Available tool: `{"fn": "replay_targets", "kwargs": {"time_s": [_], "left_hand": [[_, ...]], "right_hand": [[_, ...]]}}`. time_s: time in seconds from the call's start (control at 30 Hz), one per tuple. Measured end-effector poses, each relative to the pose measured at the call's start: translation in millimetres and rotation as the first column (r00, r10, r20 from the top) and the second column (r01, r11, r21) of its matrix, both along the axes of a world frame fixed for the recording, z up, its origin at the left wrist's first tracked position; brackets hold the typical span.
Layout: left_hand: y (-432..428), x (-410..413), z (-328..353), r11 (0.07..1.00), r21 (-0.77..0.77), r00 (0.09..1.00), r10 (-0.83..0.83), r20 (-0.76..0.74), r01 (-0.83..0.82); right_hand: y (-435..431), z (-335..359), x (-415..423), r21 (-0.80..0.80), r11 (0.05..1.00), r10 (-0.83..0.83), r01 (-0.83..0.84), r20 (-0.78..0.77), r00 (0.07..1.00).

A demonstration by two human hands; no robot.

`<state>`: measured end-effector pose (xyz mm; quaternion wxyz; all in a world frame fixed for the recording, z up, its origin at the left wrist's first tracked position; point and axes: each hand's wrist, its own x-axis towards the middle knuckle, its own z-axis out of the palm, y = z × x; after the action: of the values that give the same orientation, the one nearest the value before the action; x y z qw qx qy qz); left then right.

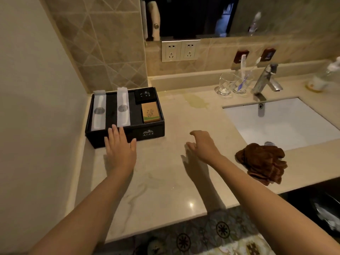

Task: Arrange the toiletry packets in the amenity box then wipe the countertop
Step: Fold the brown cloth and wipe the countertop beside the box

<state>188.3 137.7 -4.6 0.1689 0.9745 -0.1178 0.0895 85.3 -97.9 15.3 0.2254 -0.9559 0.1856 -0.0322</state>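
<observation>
In the head view, the black amenity box [125, 133] is set in the countertop's [165, 181] back left corner, with two white packets [99, 110] [123, 107], a black packet [145, 95] and an orange packet [150, 112] laid inside. The left hand [120, 146] is spread flat, empty, against the box's front wall. The right hand [203, 146] is held loosely open, holding nothing, above the countertop's middle. A brown cloth [262, 161] is bunched at the front edge beside the sink [279, 122].

Left hand [120, 146] flat, fingers spread, right hand [203, 145] loosely curled, both empty

Warm, dim light is falling from overhead; a small glare spot is shining on the countertop [191, 204]; both forearms are casting soft shadows; wide-angle distortion is bending the edges; the mirror [193, 15] is looking blurred.
</observation>
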Motion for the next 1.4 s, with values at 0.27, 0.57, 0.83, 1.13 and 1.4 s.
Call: {"fn": "replay_targets", "kwargs": {"time_s": [0.27,0.57,0.83,1.13,1.4], "left_hand": [[-67,-90,-51,0.868,-0.028,0.807,-0.471,-0.356,0.495],[-78,-96,-72,0.813,0.201,0.803,-0.442,-0.399,0.547],[-78,-97,-68,0.818,0.192,0.81,-0.447,-0.38,0.542],[-81,-91,-65,0.77,0.084,0.755,-0.59,-0.286,0.633],[-162,-76,-30,0.716,-0.174,0.655,-0.692,-0.304,0.676]], "right_hand": [[-140,1,-137,-0.172,0.869,-0.493,0.465,-0.198,0.847],[-121,-25,-183,0.16,0.827,-0.519,0.538,-0.147,0.842],[-131,-7,-167,-0.075,0.83,-0.558,0.553,-0.129,0.82],[-143,3,-138,0.129,0.82,-0.531,0.558,-0.193,0.825],[-158,23,-142,0.322,0.801,-0.464,0.506,-0.201,0.863]]}}
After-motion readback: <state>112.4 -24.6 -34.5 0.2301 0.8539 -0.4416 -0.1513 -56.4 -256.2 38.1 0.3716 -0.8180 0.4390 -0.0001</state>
